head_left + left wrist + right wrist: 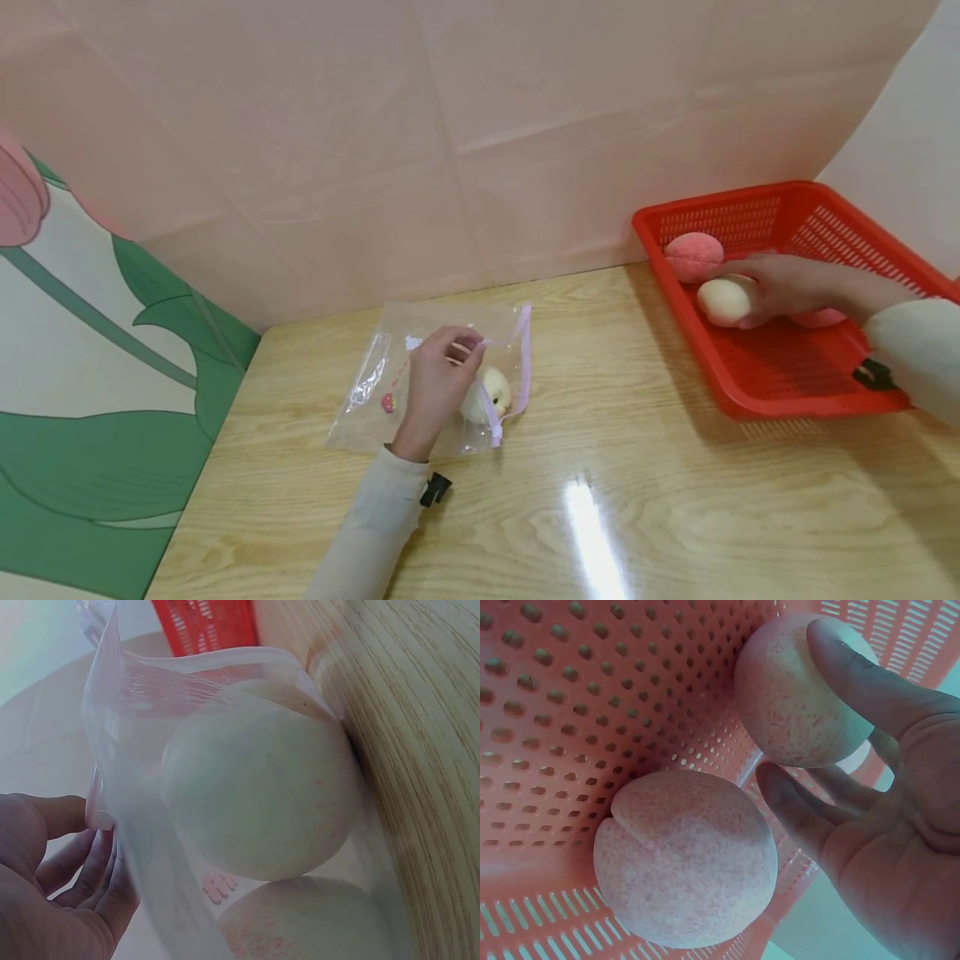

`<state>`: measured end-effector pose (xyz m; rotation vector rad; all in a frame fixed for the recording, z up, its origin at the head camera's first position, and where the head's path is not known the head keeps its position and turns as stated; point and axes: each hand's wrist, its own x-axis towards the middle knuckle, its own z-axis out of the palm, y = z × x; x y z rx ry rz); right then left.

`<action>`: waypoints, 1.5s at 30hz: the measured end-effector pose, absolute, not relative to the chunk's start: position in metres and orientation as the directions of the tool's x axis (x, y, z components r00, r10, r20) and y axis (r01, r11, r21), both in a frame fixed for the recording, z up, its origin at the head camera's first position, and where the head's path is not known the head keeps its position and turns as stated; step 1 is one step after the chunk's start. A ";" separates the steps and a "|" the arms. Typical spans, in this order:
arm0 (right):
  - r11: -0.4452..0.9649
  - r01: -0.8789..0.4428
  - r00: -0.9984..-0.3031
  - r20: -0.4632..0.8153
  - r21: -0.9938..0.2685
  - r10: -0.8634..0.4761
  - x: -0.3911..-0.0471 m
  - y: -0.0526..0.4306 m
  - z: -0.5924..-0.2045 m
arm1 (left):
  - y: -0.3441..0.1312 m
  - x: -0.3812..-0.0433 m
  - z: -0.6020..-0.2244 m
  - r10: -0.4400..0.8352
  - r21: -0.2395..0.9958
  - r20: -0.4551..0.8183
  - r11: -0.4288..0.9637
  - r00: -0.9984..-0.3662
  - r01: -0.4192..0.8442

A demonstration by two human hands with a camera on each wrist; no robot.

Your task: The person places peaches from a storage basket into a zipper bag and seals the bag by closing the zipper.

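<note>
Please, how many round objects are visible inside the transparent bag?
2: the first round object near the opening of the transparent bag, the second round object deeper inside. More may be hidden.

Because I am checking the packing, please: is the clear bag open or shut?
The clear bag is open: its lilac zip edges stand apart in the head view.

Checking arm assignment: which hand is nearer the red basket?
Right. The right hand is inside the basket, gripping a pale ball; the left hand is well off to the basket's left, pinching the clear bag's edge.
</note>
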<state>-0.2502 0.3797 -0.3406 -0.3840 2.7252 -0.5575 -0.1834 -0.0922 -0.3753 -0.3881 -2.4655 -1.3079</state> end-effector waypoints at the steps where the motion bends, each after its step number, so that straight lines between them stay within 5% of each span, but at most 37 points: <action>1: 0.886 -0.185 -0.908 -0.271 -0.424 -0.319 -0.250 0.380 -0.341 | -0.092 -0.184 -0.375 0.088 0.747 0.404 0.543 -0.910 0.384; 45: 0.919 -0.139 -0.941 -0.240 -0.369 -0.239 -0.251 0.375 -0.342 | -0.090 -0.183 -0.373 0.101 0.729 0.426 0.550 -0.899 0.408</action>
